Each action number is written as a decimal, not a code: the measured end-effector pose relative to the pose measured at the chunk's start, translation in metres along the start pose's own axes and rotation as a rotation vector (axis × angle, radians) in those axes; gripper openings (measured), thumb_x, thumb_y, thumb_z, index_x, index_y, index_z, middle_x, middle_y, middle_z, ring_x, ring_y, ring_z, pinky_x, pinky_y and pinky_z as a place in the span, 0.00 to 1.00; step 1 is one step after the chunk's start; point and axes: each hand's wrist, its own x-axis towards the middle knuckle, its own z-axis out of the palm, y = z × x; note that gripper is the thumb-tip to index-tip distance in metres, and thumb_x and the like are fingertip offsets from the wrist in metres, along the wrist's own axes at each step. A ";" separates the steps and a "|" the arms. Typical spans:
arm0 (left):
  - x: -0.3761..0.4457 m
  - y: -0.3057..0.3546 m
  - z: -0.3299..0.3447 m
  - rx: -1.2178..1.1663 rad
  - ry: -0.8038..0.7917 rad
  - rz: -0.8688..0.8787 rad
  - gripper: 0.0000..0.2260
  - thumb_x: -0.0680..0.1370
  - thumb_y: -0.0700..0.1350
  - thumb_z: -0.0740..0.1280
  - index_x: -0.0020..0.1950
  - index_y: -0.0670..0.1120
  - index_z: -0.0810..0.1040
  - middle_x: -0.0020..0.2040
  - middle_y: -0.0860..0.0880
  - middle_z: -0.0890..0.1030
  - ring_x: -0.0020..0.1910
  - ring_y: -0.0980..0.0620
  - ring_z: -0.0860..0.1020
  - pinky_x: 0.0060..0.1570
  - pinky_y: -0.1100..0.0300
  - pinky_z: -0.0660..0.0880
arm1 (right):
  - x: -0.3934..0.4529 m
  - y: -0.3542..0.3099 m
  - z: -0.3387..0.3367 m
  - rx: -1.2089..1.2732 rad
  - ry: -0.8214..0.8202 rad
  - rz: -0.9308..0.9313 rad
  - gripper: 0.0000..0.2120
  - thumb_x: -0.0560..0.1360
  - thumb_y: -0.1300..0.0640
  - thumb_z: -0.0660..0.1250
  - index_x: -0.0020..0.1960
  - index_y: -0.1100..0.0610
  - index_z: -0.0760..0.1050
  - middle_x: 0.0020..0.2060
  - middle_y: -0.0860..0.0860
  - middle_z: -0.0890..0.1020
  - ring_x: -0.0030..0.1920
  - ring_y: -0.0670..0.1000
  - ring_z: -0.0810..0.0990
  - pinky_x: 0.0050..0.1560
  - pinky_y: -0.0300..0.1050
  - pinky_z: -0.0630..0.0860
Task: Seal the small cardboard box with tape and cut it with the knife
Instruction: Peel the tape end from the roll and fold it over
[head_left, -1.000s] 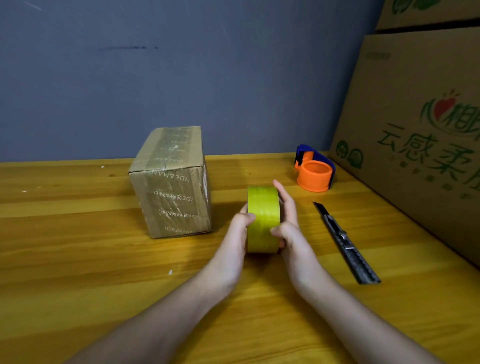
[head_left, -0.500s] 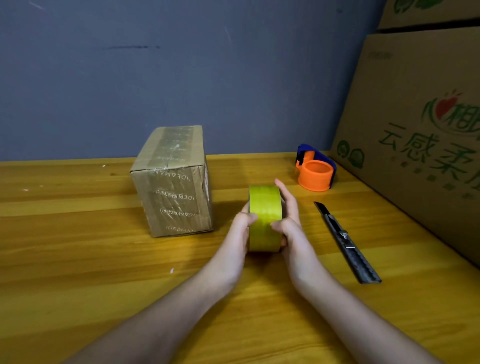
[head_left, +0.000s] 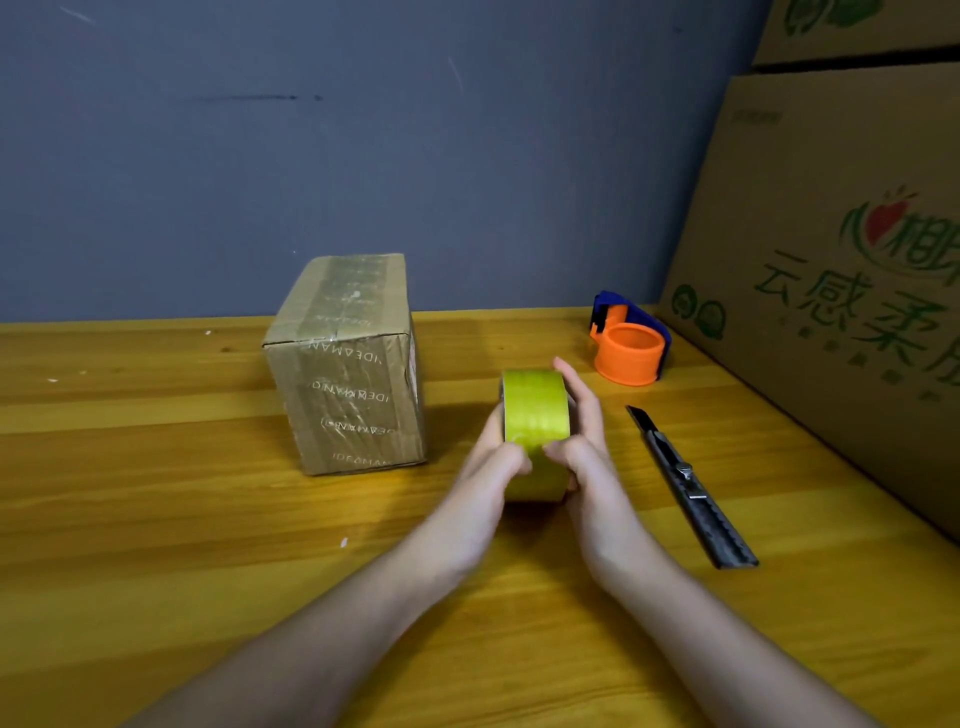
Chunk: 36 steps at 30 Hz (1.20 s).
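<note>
From the head view, the likeliest trouble is a lost or torn tape end: both thumbs press the face of the yellow tape roll (head_left: 535, 426), and a slipping nail could split the film or let it stick back. The left hand (head_left: 496, 462) and right hand (head_left: 584, 441) clasp the upright roll from either side, just right of the small cardboard box (head_left: 348, 364). The knife (head_left: 691, 486) lies untouched right of the roll.
</note>
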 end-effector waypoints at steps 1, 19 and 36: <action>-0.006 0.001 0.000 0.048 -0.067 0.039 0.25 0.62 0.37 0.57 0.58 0.50 0.70 0.49 0.58 0.78 0.50 0.64 0.77 0.46 0.75 0.71 | -0.009 -0.007 -0.007 -0.008 -0.014 -0.010 0.40 0.58 0.49 0.62 0.71 0.46 0.62 0.61 0.41 0.75 0.62 0.42 0.74 0.61 0.36 0.71; -0.003 0.000 -0.019 0.574 0.071 0.165 0.22 0.59 0.53 0.67 0.53 0.56 0.73 0.43 0.50 0.81 0.44 0.42 0.80 0.47 0.43 0.78 | -0.003 -0.016 -0.014 -0.756 -0.026 -0.569 0.10 0.73 0.55 0.70 0.53 0.54 0.81 0.55 0.47 0.79 0.59 0.49 0.76 0.60 0.44 0.71; -0.002 0.000 -0.022 0.536 0.023 0.149 0.17 0.59 0.50 0.68 0.46 0.56 0.72 0.35 0.51 0.79 0.30 0.48 0.79 0.34 0.42 0.79 | -0.006 -0.016 -0.008 -0.756 0.007 -0.557 0.06 0.72 0.53 0.69 0.43 0.55 0.81 0.51 0.43 0.74 0.54 0.49 0.74 0.54 0.39 0.69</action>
